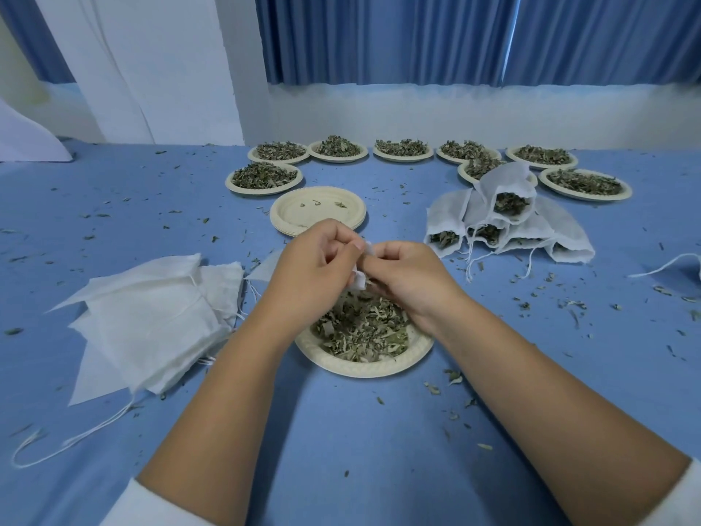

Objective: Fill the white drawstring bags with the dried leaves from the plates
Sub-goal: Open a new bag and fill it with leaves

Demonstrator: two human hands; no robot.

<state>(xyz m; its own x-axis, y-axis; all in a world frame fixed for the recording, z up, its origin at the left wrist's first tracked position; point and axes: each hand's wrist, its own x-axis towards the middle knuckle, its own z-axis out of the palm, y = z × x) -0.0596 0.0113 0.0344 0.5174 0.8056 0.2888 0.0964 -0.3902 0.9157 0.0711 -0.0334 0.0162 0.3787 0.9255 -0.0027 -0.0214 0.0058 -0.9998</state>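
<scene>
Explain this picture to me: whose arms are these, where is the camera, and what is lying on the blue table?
No machine here: a person wears one wide-angle camera on the head, so you look down at their own arms. The left hand and the right hand both pinch a small white fabric drawstring bag above a pale paper plate of dried green leaves. On the blue table, a pile of flat empty white bags lies left, a heap of leaf-filled white bags right, a stack of empty pale plates just beyond the hands, and more plates of leaves along the back. Leaf crumbs are scattered around.
</scene>
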